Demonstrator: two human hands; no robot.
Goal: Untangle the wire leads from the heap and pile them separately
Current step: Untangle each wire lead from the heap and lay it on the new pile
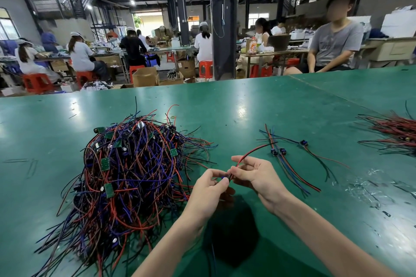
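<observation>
A big tangled heap point(132, 177) of red, blue and black wire leads with small green circuit boards lies on the green table at the left. Just right of it, above the table, my left hand point(210, 189) and my right hand point(254, 174) meet and pinch one wire lead point(252, 152). Its red and black strands arc up and to the right from my fingers, and a small blue part shows between my fingertips. A small pile of separated leads point(290, 162) with blue connectors lies to the right of my hands.
Another spread of red and black wires point(396, 132) lies at the table's right edge. The green table point(258, 105) stretches far ahead. A seated person in a grey shirt point(335, 45) is beyond its far right side; other workers sit at distant benches.
</observation>
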